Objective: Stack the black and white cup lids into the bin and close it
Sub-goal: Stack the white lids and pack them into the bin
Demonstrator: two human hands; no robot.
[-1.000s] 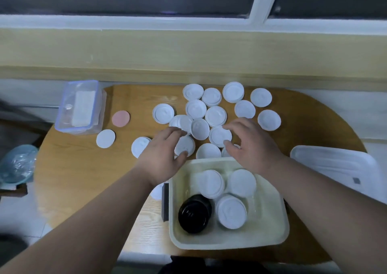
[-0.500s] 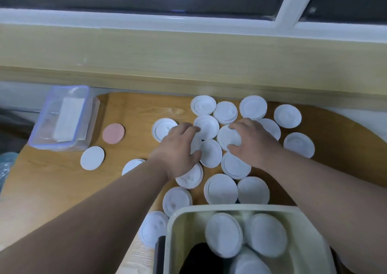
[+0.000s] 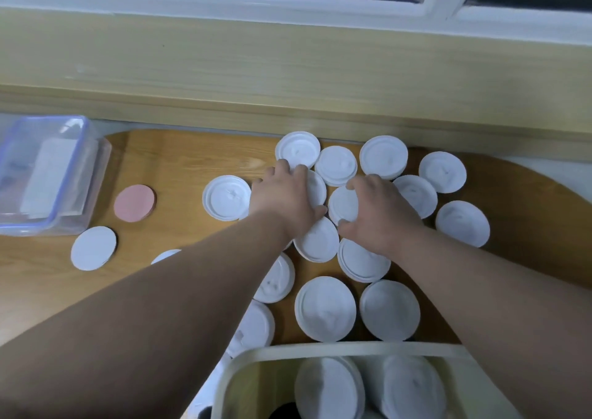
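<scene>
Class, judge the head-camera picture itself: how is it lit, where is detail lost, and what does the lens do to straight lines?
Head view throughout: dim, flat, bluish light, soft shadows; the white lids wash out, embossing faint; the near bin rim looks soft; the window frame runs tilted, slightly bowed.

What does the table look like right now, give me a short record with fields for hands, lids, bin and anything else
left hand: grips a white lid in the cluster
right hand: grips the neighbouring lid
loose lids: many white, spread on the wooden table
bin: uncovered, at the near edge, stacked lids inside
other: clear container, pink disc, both left
</scene>
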